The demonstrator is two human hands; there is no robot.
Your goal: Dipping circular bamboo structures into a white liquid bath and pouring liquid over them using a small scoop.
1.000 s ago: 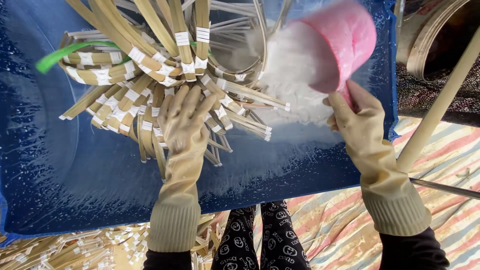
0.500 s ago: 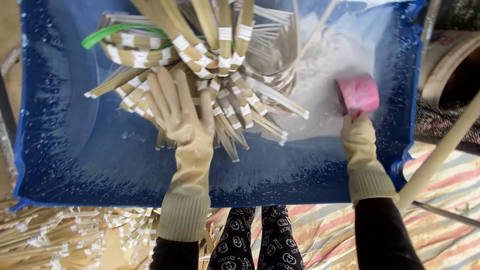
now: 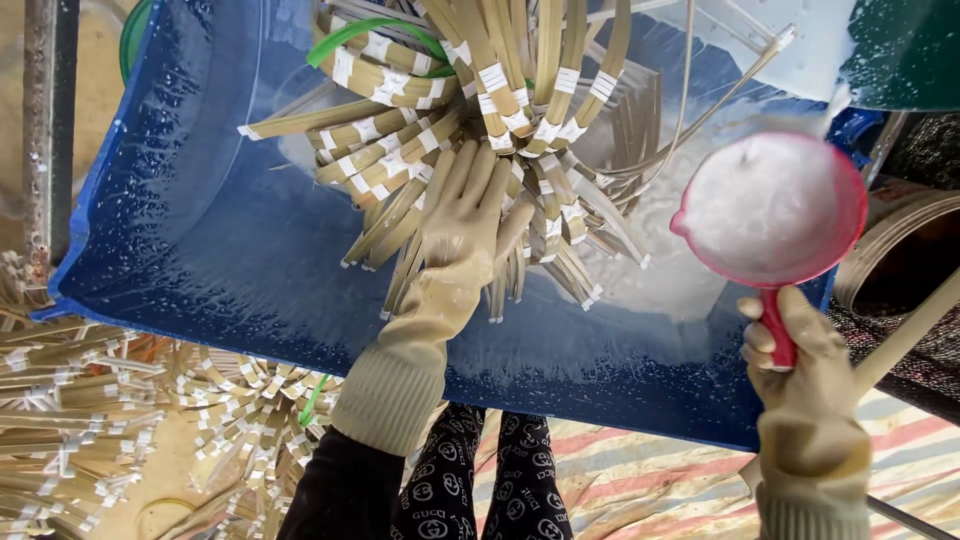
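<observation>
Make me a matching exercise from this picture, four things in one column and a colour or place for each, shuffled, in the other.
Things:
1. scoop
2. tub
3. left hand
4. loose strips

Descriptions:
A. blue, wet inside
B. pink, full of white foamy liquid, gripped by the right hand
C. lying outside the container, lower left
D. pressed flat on the taped cane bundles

Pairs: 1-B, 2-A, 3-D, 4-C

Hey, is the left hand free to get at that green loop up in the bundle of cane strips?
Probably yes: the left hand lies flat on the bundle of cane strips, holding nothing, and the green loop lies exposed on top, farther up the blue tub.
</observation>
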